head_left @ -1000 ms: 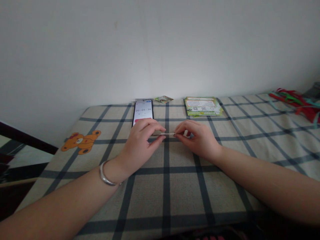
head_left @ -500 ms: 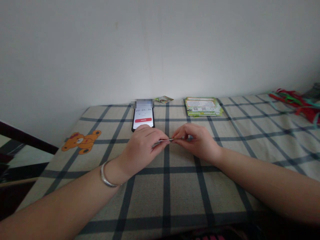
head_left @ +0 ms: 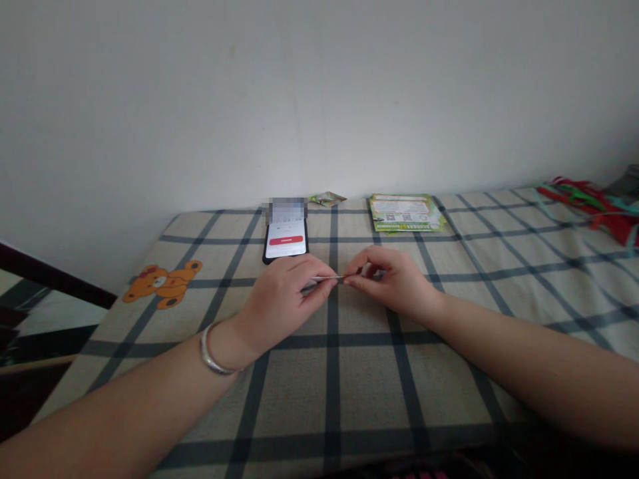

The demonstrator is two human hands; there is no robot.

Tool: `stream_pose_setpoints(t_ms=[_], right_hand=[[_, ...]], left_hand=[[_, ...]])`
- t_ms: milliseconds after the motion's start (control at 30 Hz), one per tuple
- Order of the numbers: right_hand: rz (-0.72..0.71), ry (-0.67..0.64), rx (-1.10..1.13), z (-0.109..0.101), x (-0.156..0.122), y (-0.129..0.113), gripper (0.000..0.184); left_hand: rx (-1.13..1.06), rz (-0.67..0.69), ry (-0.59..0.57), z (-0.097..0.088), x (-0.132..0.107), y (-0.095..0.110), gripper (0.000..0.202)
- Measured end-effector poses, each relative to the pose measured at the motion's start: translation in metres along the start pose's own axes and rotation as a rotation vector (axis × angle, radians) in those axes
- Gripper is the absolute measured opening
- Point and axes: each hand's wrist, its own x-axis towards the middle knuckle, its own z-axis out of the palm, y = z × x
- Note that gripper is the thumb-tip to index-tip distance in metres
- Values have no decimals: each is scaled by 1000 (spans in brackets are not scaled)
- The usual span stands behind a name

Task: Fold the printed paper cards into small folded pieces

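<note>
Between my two hands is a thin piece of paper (head_left: pixel 325 277), seen almost edge-on, so its face and printing are hidden. My left hand (head_left: pixel 289 289), with a silver bangle on the wrist, pinches one side between thumb and fingers. Thumb and forefinger of my right hand (head_left: pixel 387 276) close on the opposite edge, the other fingers curled. Both hands are just above the checked tablecloth (head_left: pixel 304 399), fingertips nearly meeting. Right behind my left hand lies a phone (head_left: pixel 286 239) with a lit timer screen and a red button.
Near the wall lies a small folded printed paper (head_left: pixel 328 198). Right of it is a stack of green printed leaflets (head_left: pixel 407 214). A flat orange bear figure (head_left: pixel 164 283) is at the left. Tangled red and green ribbons (head_left: pixel 594 206) lie at the far right.
My left hand has shifted down very slightly, and a little more of the paper shows between its thumb and fingers. My right hand has barely moved.
</note>
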Motion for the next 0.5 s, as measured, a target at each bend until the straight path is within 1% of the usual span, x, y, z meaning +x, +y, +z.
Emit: stream_pose_setpoints(t_ms=[133,233,367,500], right_hand=[[104,-98,216,-4,2,1,19],[163,-130,309,-6,4,5,28],[223,-160,421,-4,6,10,20],[255,-183,484,-2,7,10,15]], left_hand=[[-31,-11,25,-1,0,1,6],[-44,11,41,-2,1,1,7],[-30,53,56,-1,0,0,6],[-50,24,49,0,0,0,6]])
